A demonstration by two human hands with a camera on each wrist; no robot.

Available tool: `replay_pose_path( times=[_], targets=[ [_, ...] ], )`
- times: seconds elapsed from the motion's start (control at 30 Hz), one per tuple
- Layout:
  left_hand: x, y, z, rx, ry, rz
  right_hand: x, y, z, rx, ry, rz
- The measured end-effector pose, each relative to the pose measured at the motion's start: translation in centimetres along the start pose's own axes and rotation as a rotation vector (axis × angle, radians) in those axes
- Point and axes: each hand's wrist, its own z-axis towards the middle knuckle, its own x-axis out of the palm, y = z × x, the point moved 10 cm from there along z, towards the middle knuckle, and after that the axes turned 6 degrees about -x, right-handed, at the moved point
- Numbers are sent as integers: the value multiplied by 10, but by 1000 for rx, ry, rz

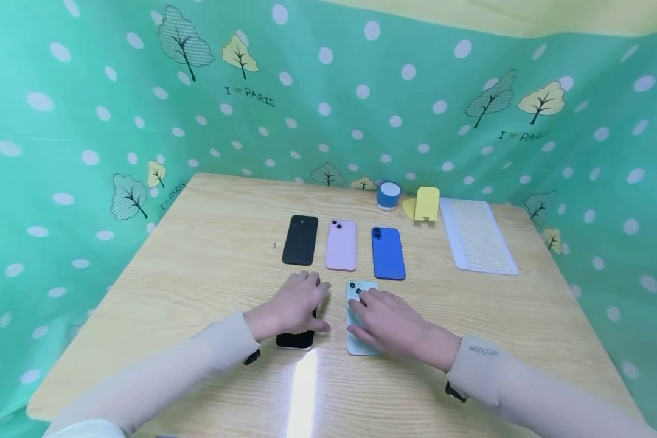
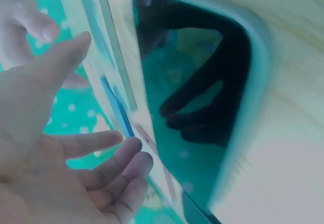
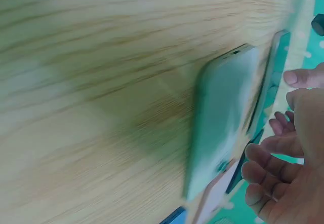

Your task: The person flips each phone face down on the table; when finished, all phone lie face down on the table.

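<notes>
My left hand (image 1: 295, 302) is over a phone (image 1: 294, 340) lying with its glossy black screen up. Its fingers are spread and loosely bent, and the left wrist view shows a gap between them and the phone, whose glass reflects the hand. To the right, my right hand (image 1: 391, 322) hovers above a mint-green phone (image 3: 217, 117) that lies back side up, cameras at the far end. The right wrist view shows those fingers loosely curved with nothing between them. Both hands partly cover the phones in the head view.
Behind the hands, a black phone (image 1: 300, 240), a pink phone (image 1: 342, 245) and a blue phone (image 1: 389, 253) lie in a row, backs up. Farther back stand a blue-and-white cylinder (image 1: 388, 196) and a yellow phone stand (image 1: 427, 204). A white keyboard (image 1: 479, 236) lies at the right.
</notes>
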Motion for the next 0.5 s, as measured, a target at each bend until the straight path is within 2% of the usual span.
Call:
replay_pose_path(
  times=[0.23,0.37,0.5],
  targets=[
    [-8,40,-15,-63,0,-74,-8,29,35,-97,-59,-60],
    [-4,61,-26,-85,41,-124,-1,45,48,-123,-17,-80],
    [1,72,-35,-55,101,-172,12,56,55,-116,54,-104]
  ],
)
